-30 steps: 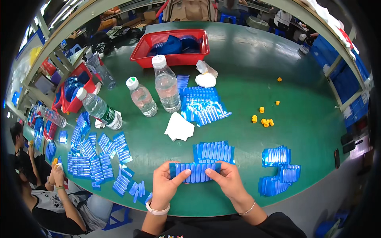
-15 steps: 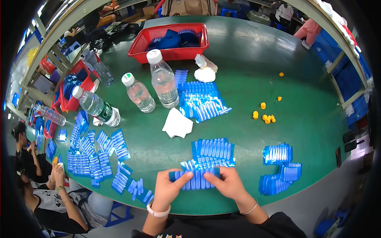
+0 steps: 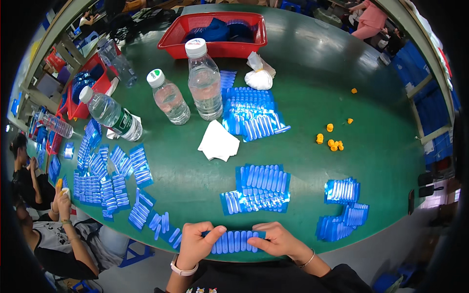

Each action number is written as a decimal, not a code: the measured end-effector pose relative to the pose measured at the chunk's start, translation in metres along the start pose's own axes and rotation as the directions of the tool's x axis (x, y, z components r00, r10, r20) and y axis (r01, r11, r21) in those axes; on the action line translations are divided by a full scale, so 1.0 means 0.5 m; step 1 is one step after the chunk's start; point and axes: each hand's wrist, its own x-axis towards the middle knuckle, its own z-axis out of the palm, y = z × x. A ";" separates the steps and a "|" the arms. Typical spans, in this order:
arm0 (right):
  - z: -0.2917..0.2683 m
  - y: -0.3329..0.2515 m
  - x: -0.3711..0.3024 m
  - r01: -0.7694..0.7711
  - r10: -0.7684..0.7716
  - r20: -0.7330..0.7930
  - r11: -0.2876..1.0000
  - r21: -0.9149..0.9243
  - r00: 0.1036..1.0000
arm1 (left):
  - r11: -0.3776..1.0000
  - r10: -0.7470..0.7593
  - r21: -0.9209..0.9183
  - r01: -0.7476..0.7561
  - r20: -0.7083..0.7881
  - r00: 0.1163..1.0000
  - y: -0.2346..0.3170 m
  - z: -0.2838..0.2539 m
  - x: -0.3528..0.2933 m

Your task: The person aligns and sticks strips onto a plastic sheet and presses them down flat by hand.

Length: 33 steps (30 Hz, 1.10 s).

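Observation:
Close to my body, at the table's near edge, a blue sheet with a row of raised light-blue strips (image 3: 234, 242) stretches between my hands. My left hand (image 3: 196, 246) pinches its left end, thumb on top. At the other end, my right hand (image 3: 277, 240) grips it the same way. Just beyond lies a small stack of similar sheets (image 3: 264, 181), overlapping unevenly. More of these sheets form a pile at the right (image 3: 343, 190). Scattered across the left side are several others (image 3: 90, 189), with a few loose strips (image 3: 159, 222) near my left hand.
Water bottles (image 3: 205, 85) stand at the middle and left. A red basket (image 3: 212, 49) holding blue material sits at the back. White paper (image 3: 219, 140), a knotted plastic bag (image 3: 259, 78) and small yellow pieces (image 3: 335, 145) lie about. A co-worker (image 3: 63, 244) sits at the left.
Both hands have drawn the held sheet back toward my body, away from the small stack, uncovering that stack's near part. The whole view has shifted slightly.

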 end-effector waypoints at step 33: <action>-0.084 -0.053 0.058 -0.190 0.302 -0.299 0.917 0.352 0.905 | 0.708 0.220 -0.704 0.047 0.284 0.933 0.093 0.057 0.095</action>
